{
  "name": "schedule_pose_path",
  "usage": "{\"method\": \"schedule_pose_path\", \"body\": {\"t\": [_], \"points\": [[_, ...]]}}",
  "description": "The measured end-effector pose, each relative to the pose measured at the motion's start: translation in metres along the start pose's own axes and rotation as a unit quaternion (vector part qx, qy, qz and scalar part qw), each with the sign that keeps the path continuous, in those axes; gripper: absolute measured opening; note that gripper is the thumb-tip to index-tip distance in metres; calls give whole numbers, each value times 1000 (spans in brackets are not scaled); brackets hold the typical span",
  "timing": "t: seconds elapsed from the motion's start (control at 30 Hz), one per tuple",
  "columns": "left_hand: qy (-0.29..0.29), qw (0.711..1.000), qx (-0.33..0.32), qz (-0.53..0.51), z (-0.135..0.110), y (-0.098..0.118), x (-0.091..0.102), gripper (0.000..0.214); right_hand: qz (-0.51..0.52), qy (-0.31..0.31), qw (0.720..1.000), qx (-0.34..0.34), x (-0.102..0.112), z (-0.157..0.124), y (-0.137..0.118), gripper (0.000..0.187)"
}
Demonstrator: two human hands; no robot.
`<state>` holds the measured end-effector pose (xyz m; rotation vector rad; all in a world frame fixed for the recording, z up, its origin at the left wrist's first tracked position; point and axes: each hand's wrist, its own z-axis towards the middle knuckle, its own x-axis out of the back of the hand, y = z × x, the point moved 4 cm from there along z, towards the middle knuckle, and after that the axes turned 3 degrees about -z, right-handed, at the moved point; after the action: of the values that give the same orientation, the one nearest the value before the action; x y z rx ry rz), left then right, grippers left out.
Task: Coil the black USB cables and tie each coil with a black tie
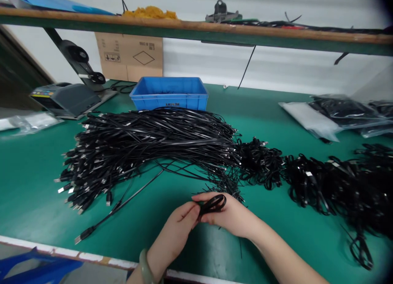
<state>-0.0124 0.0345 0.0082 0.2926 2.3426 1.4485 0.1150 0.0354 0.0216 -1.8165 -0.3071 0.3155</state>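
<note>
Left hand point(173, 230) and right hand point(227, 215) both closed, pinching a looped black cable point(213, 205), near big cable pile point(147, 148) on green bench point(30, 194).

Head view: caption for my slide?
Left hand and right hand hold a small coil of black cable near a heap of black USB cables on a green workbench.

Upside-down "MADE IN CHINA" is printed on the cardboard carton point(129, 56).
</note>
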Motion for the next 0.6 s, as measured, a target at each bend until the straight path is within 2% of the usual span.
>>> {"method": "schedule_pose_path", "body": {"t": [0.07,0.13,0.2,0.23,0.27,0.33,0.4,0.43,0.47,0.5,0.6], "points": [[31,998,-50,29,-1,-1,1,31,0,42,998,-37,2,4,3,33],[80,991,-89,55,-3,0,1,30,-35,94,994,-34,2,4,1,16],[134,984,-106,55,-5,-1,2,31,-115,142,983,25,1,1,-6,7],[146,983,-105,41,-5,-1,1,32,-169,164,969,71,0,-2,-11,8],[140,986,-93,21,-4,-3,-1,35,-226,183,949,121,-2,-5,-16,11],[77,996,-30,-41,-1,-9,-7,45,-339,214,893,204,-3,-11,-23,17],[-10,992,49,-112,0,-13,-12,57,-436,228,838,235,-4,-13,-24,22],[-35,987,69,-144,0,-13,-13,63,-475,224,818,233,-3,-13,-23,22],[-39,982,71,-168,0,-10,-11,66,-497,212,810,227,-3,-12,-22,22],[-24,982,54,-179,0,-6,-7,64,-500,191,816,218,-3,-11,-21,21],[61,987,-3,-145,2,5,6,38,-411,126,880,203,-5,-10,-21,17]]}}
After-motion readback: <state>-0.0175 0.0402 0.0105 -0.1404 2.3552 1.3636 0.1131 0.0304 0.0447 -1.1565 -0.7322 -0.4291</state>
